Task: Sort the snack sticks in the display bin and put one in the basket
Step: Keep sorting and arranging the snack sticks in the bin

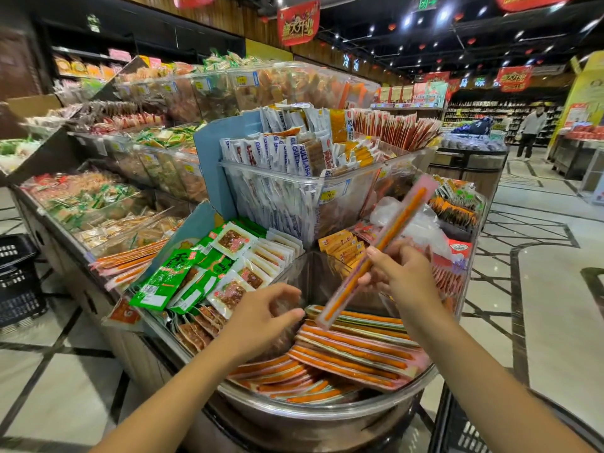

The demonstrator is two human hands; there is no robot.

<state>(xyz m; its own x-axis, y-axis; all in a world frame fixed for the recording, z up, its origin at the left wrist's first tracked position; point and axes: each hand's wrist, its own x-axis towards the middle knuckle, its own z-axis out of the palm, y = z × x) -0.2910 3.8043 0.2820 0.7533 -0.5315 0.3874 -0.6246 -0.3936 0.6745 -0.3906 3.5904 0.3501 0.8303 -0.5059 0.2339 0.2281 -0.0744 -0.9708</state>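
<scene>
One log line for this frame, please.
right hand: grips one snack stick, tilted, above display bin | left hand: empty, fingers loosely curled, over stick pile | stage: one picked, not yet placed

White packets [294, 156] in the clear upper bin [359, 178]: printed "GULLABA". Yellow price label [328, 195] on that bin's front: "16", the rest blurred. Red hanging banner [298, 22]: "盛大开业". Other print illegible.

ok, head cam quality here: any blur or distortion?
Head view: strong fisheye bending at the edges; left shelves smeared by motion blur; ceiling lights streak; the snack stick in the right hand is soft at its top end; sticks in the display bin read sharp.
</scene>
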